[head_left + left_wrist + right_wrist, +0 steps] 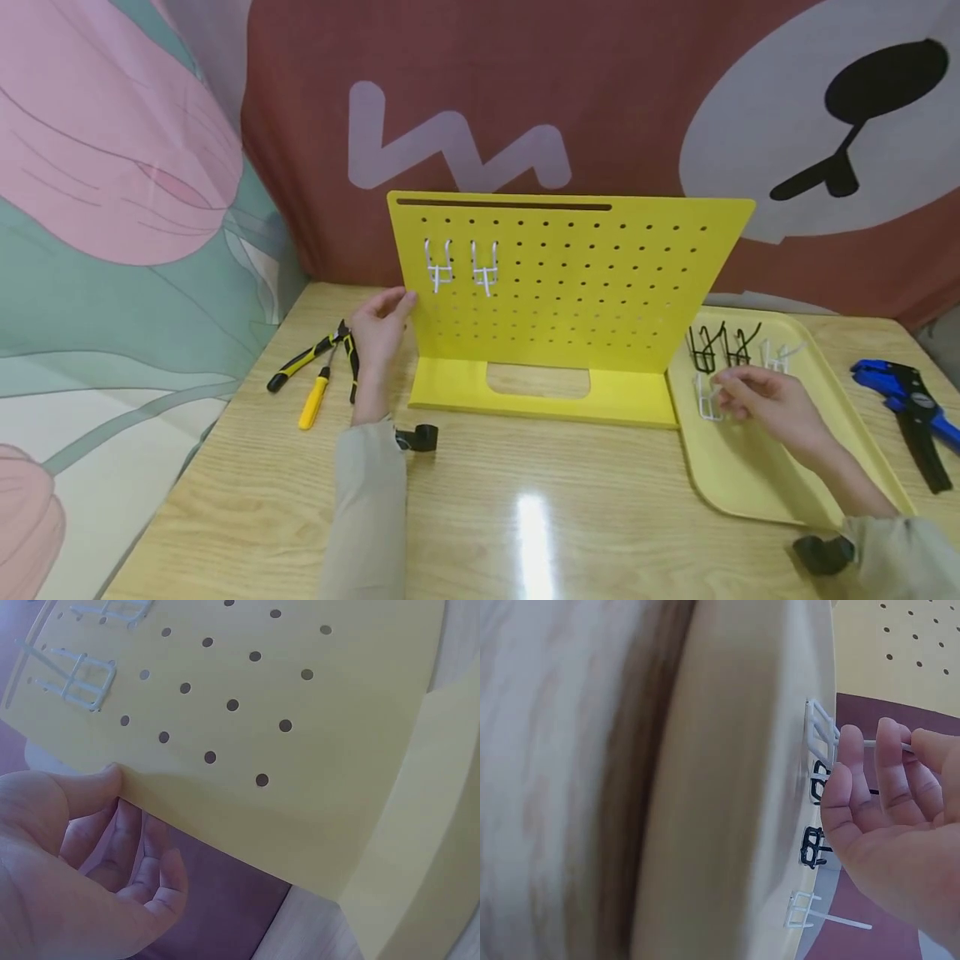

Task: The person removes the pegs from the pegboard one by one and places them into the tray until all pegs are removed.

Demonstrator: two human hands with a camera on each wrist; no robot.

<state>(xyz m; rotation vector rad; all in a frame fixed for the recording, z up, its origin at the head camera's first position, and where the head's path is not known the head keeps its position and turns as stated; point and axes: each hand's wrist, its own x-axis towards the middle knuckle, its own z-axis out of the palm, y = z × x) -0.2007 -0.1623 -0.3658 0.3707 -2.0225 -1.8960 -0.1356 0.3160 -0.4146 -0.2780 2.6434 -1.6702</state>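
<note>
A yellow pegboard stands upright on the table, with two white wire hooks hung at its upper left, one of them this hook. My left hand grips the board's left edge; in the left wrist view the thumb lies on the front face and the fingers are bent behind it. Over the yellow tray, my right hand pinches the prong of a white wire hook between thumb and forefinger. Two black hooks and another white hook lie farther back in the tray.
Left of the board lie black-and-yellow pliers and a yellow-handled screwdriver. A blue-and-black hand tool is to the right of the tray. Printed cloth hangs behind the wooden table.
</note>
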